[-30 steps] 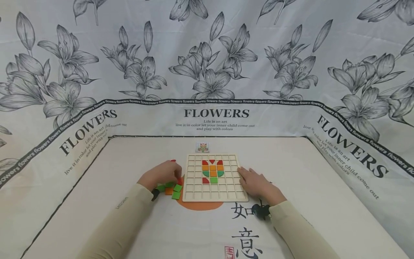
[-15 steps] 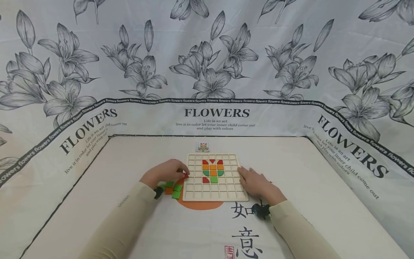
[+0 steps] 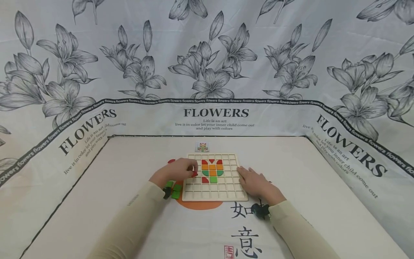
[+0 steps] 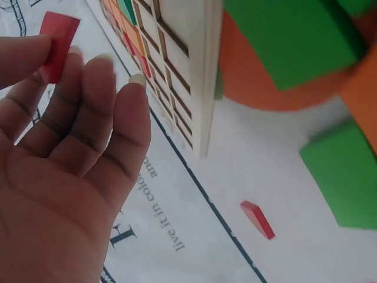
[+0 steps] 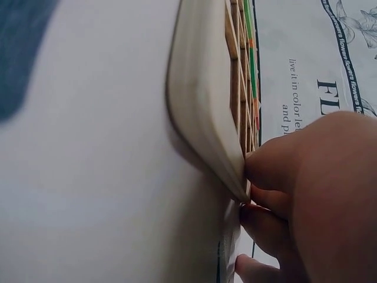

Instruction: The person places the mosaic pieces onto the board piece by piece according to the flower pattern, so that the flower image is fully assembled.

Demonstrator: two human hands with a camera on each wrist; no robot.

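In the head view, my left hand (image 3: 174, 169) is over the left side of a wooden grid board (image 3: 231, 187). Its thumb and fingers pinch a small red tile (image 4: 61, 36), while the other fingers are spread loosely. A flower-like pattern of red, orange and green tiles (image 3: 212, 167) fills cells in the board's middle. At the lower left of that pattern lies a red quarter-round tile (image 3: 205, 180), beside a green square tile (image 3: 213, 179). Across the board, my right hand (image 3: 257, 183) rests on the right edge, fingers mostly straight and touching the rim.
Loose green tiles (image 3: 176, 191) lie left of the board, partly hidden by the left wrist. Another red tile (image 4: 257, 220) lies on the tablecloth farther back. Behind the board is a small pattern card (image 3: 202, 146). Printed fabric walls (image 3: 216, 122) enclose the table.
My left hand has moved right from the loose tiles onto the board, carrying the red tile. A red tile behind it is now more visible. My right hand has stayed in place.
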